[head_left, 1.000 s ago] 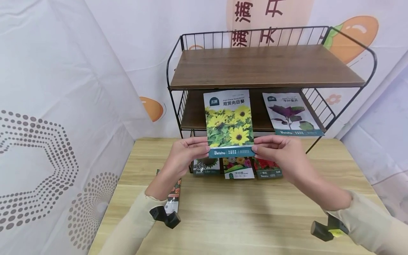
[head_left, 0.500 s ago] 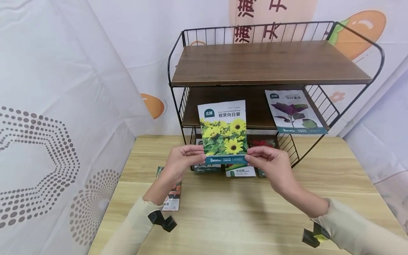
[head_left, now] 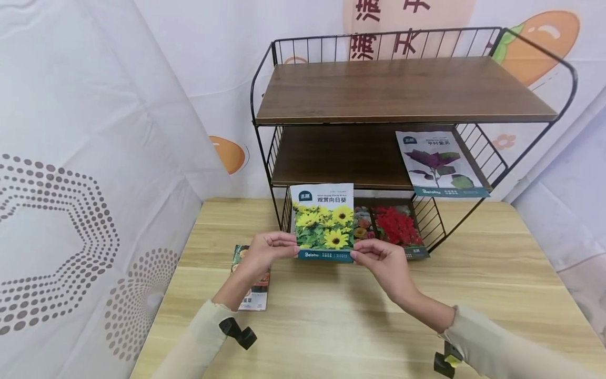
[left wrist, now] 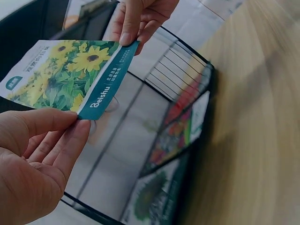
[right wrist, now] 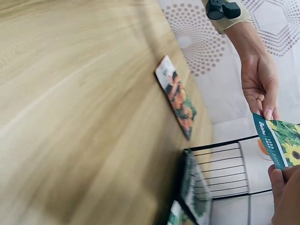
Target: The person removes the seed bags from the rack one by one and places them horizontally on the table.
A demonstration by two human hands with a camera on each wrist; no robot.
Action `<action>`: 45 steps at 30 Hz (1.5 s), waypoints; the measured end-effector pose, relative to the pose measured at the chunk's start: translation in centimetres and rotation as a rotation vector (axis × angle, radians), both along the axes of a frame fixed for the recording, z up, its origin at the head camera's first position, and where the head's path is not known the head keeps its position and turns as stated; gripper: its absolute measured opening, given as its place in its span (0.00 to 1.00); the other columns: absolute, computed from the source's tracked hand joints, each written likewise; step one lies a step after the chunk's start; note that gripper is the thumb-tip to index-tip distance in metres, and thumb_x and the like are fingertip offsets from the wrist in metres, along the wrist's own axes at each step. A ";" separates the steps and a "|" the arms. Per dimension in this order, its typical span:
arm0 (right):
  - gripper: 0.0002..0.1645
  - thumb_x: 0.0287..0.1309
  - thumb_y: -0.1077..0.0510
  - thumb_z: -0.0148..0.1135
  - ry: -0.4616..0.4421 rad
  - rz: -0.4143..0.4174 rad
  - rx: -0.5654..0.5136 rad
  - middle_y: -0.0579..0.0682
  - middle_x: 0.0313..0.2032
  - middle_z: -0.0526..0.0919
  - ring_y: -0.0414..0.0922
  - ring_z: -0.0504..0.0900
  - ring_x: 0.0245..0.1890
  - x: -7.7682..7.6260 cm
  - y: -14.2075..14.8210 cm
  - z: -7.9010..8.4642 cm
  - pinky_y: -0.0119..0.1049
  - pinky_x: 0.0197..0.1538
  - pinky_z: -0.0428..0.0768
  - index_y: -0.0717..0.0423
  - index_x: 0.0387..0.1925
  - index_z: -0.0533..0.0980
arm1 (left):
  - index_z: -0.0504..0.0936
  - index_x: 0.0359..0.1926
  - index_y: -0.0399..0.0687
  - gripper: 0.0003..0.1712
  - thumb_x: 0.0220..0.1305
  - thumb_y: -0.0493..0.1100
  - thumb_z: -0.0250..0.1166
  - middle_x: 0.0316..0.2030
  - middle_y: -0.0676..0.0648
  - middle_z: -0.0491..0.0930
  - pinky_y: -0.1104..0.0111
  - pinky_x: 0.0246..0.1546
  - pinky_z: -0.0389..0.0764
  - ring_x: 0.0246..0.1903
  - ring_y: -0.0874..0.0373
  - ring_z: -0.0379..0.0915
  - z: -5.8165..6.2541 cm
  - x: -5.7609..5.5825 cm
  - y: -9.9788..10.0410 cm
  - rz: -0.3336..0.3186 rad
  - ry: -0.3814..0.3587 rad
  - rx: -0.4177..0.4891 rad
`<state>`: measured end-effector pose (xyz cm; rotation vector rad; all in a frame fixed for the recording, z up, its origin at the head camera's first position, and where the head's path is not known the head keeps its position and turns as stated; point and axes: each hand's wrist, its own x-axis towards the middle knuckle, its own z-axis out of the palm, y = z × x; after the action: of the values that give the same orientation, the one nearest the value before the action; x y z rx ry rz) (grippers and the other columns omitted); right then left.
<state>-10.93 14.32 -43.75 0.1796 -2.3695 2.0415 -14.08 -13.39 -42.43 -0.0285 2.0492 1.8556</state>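
Note:
A seed packet with yellow sunflowers (head_left: 324,223) is stretched between my two hands, its front with a teal bottom band facing me. My left hand (head_left: 266,257) pinches the lower left corner between thumb and fingers. At the lower right corner, my right hand (head_left: 384,263) pinches it the same way. In the head view the packet overlaps the left part of the lower shelf and hides packets there. The left wrist view shows a dark sunflower packet (left wrist: 152,194), a mixed-flower packet (left wrist: 176,136) and a red-flower packet (left wrist: 185,98) lying on that shelf.
A black wire rack with brown shelves (head_left: 402,89) stands at the back of the wooden table (head_left: 341,326). A purple-leaf packet (head_left: 440,163) lies on the middle shelf's right side, overhanging its front edge. An orange-flower packet (head_left: 255,300) lies on the table at left.
Both hands have lowered the yellow sunflower packet from in front of the middle shelf to the lower shelf, shifting slightly left. The red-flower packet shows more fully now.

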 end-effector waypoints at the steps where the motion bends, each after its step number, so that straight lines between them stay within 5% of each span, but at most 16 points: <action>1: 0.09 0.52 0.63 0.67 -0.007 0.004 0.003 0.60 0.32 0.85 0.47 0.85 0.29 0.1 -0.2 0.0 0.35 0.36 0.87 0.63 0.36 0.81 | 0.81 0.47 0.38 0.17 0.55 0.37 0.69 0.38 0.45 0.85 0.64 0.50 0.82 0.37 0.54 0.83 -0.4 0.1 -0.1 0.002 -0.004 -0.007; 7: 0.10 0.52 0.65 0.67 -0.067 0.030 -0.022 0.64 0.34 0.84 0.51 0.85 0.32 0.1 -1.0 -1.7 0.36 0.37 0.87 0.66 0.37 0.80 | 0.81 0.46 0.40 0.19 0.52 0.39 0.71 0.38 0.43 0.85 0.63 0.47 0.84 0.38 0.49 0.84 -3.3 0.2 -0.9 0.038 -0.017 -0.013; 13: 0.11 0.51 0.65 0.67 -0.166 0.044 -0.066 0.63 0.34 0.84 0.48 0.86 0.32 -0.2 -1.6 -3.4 0.41 0.40 0.87 0.66 0.38 0.80 | 0.80 0.46 0.36 0.18 0.53 0.36 0.70 0.36 0.41 0.85 0.60 0.46 0.85 0.35 0.50 0.84 -4.6 0.4 -1.5 0.050 -0.062 0.009; 18: 0.13 0.50 0.67 0.67 -0.310 0.041 -0.082 0.61 0.33 0.85 0.48 0.86 0.32 -0.2 -2.0 -4.0 0.41 0.42 0.87 0.69 0.40 0.79 | 0.80 0.45 0.34 0.18 0.52 0.34 0.70 0.34 0.42 0.86 0.50 0.51 0.80 0.33 0.53 0.84 -5.3 0.6 -1.9 0.033 -0.100 0.003; 24: 0.15 0.50 0.69 0.65 -0.444 0.054 -0.117 0.61 0.33 0.86 0.47 0.86 0.32 -0.1 -2.5 -4.6 0.42 0.44 0.86 0.72 0.42 0.77 | 0.81 0.45 0.35 0.18 0.51 0.36 0.70 0.31 0.45 0.86 0.49 0.49 0.81 0.30 0.57 0.84 -6.1 0.8 -2.5 0.019 -0.177 -0.049; 34: 0.17 0.51 0.71 0.63 -0.547 0.106 -0.201 0.57 0.32 0.86 0.43 0.86 0.31 0.3 -3.0 -5.7 0.37 0.42 0.87 0.78 0.44 0.74 | 0.80 0.42 0.31 0.16 0.51 0.32 0.69 0.31 0.41 0.85 0.57 0.43 0.85 0.30 0.53 0.84 -7.1 1.1 -3.2 -0.007 -0.258 -0.050; 45: 0.15 0.50 0.71 0.63 -0.599 0.151 -0.140 0.55 0.29 0.84 0.44 0.86 0.29 0.6 -3.7 -6.6 0.37 0.40 0.87 0.77 0.41 0.75 | 0.80 0.40 0.29 0.14 0.51 0.30 0.68 0.31 0.40 0.84 0.62 0.38 0.87 0.30 0.52 0.84 -7.4 1.4 -4.1 -0.106 -0.294 -0.082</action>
<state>-10.35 10.65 -50.40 -0.3099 -2.5553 2.6211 -12.63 -17.47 -49.78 -0.1981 1.8838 1.5974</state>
